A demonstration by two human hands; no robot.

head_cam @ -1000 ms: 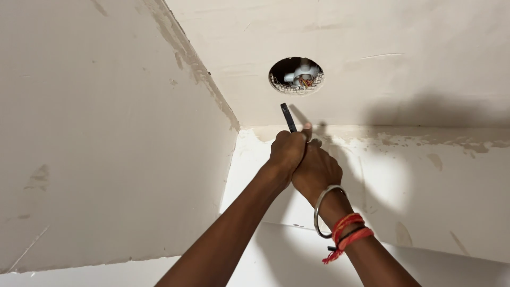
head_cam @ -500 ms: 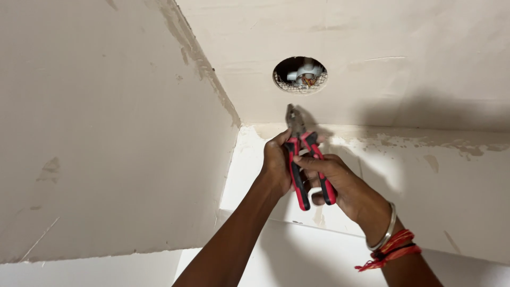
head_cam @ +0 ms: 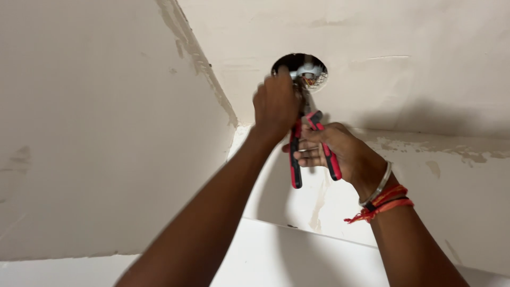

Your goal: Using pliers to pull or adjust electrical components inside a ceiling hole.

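Note:
A round hole (head_cam: 313, 68) is cut in the white ceiling, with wires and a pale fitting showing inside. My left hand (head_cam: 276, 103) is raised to the hole's left edge, its fingers reaching into the opening; what they touch is hidden. My right hand (head_cam: 340, 151) grips a pair of pliers (head_cam: 311, 143) with red and black handles. The handles are spread apart and the jaws point up into the hole, partly hidden behind my left hand. A metal bangle and red-orange threads circle my right wrist.
A white wall (head_cam: 95, 133) meets the ceiling at the left along a rough plastered seam (head_cam: 196, 58). Another wall (head_cam: 451, 186) with patchy plaster runs below the hole.
Both hands have risen toward the hole. My left hand left the pliers and went up to the opening. The pliers' jaws now reach the hole.

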